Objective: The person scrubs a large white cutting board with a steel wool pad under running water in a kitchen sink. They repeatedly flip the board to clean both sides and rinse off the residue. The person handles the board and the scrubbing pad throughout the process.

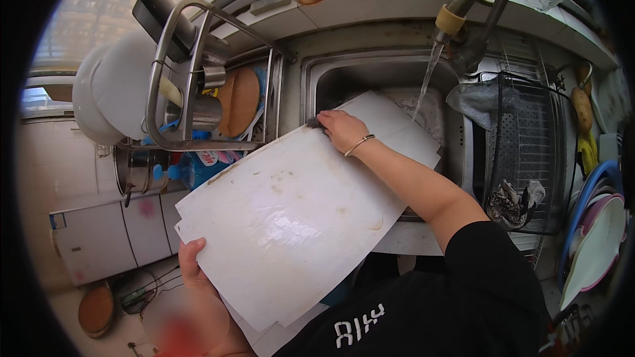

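Observation:
A large white sheet with notched corners lies aslant, its far end down in the stainless steel sink. Brown stains and a wet sheen show on its surface. At its lower left corner my left hand grips the edge, thumb on top. My right hand presses a dark grey scouring pad against the sheet's upper long edge; most of the pad is hidden under the fingers. Water runs from the metal faucet into the sink, close to the sheet's far end.
Left of the sink stands a metal rack with a wooden board and white bowls. A blue bottle lies below it. On the right are a wire drying rack, a mesh cloth and stacked basins.

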Demonstrator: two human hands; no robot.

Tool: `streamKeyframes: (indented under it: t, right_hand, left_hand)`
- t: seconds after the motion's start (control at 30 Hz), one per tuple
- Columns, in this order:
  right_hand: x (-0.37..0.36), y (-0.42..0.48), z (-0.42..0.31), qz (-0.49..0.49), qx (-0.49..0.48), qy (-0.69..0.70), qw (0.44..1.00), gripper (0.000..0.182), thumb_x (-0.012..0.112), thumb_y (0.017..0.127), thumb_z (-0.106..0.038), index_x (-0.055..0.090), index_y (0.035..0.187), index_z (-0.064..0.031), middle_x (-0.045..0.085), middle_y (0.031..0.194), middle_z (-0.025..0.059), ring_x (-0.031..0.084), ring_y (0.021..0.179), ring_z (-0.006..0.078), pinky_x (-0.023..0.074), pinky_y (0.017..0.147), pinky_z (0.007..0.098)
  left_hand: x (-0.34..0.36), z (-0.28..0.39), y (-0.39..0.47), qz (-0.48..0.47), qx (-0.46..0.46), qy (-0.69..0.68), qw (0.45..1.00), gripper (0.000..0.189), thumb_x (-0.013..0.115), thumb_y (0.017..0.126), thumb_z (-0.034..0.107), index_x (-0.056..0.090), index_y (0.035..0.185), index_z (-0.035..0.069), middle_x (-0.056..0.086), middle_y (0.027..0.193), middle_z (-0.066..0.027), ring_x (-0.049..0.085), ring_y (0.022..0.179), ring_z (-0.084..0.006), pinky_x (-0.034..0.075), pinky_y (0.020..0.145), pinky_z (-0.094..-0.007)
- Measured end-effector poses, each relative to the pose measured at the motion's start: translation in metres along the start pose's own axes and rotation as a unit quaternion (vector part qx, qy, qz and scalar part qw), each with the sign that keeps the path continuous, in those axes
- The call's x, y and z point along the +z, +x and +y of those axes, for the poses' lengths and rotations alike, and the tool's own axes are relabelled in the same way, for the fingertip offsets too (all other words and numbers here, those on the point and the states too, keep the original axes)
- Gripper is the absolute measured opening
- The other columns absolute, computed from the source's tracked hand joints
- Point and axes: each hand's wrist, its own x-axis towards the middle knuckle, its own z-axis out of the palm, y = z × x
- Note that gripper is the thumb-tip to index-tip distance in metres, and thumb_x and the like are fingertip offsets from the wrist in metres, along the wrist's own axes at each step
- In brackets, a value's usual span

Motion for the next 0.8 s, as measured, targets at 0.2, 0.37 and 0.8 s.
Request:
streamKeyframes:
  t: [0.2, 0.37, 0.8]
  right_hand:
    - [0.004, 0.008, 0.051, -0.078, 0.101, -0.125, 0.984, 0.034, 0.047, 0.085, -0.013, 0.056, 0.118, -0.0149, 0.047, 0.132, 0.0045, 0.045, 0.12, 0.0264, 0.0427, 0.092, 0.0442]
    - [-0.038, -0.049, 0.14, -0.209, 0.43, -0.21, 0.853, 0.034, 0.046, 0.088, -0.016, 0.055, 0.12, -0.0084, 0.049, 0.125, 0.0115, 0.052, 0.113, 0.0288, 0.0456, 0.091, 0.044]
    - [-0.115, -0.143, -0.097, 0.046, -0.023, 0.053, 0.997, 0.044, 0.057, 0.08, -0.009, 0.048, 0.123, -0.0059, 0.048, 0.127, 0.0112, 0.047, 0.115, 0.0295, 0.0439, 0.088, 0.0388]
  left_hand:
    - [-0.001, -0.001, -0.011, 0.017, -0.001, 0.014, 1.0, 0.064, 0.054, 0.066, 0.007, 0.038, 0.126, -0.006, 0.053, 0.115, -0.0211, 0.057, 0.102, -0.0341, 0.049, 0.088, -0.0434]
    - [-0.012, -0.008, -0.019, 0.005, 0.011, -0.012, 1.0, 0.064, 0.054, 0.066, 0.008, 0.039, 0.126, -0.005, 0.053, 0.116, -0.0205, 0.057, 0.102, -0.0336, 0.049, 0.087, -0.0419]
    - [0.057, 0.033, -0.066, -0.001, 0.156, 0.088, 0.984, 0.058, 0.054, 0.073, 0.014, 0.038, 0.127, -0.004, 0.052, 0.116, -0.0197, 0.057, 0.1, -0.0297, 0.05, 0.084, -0.0378]
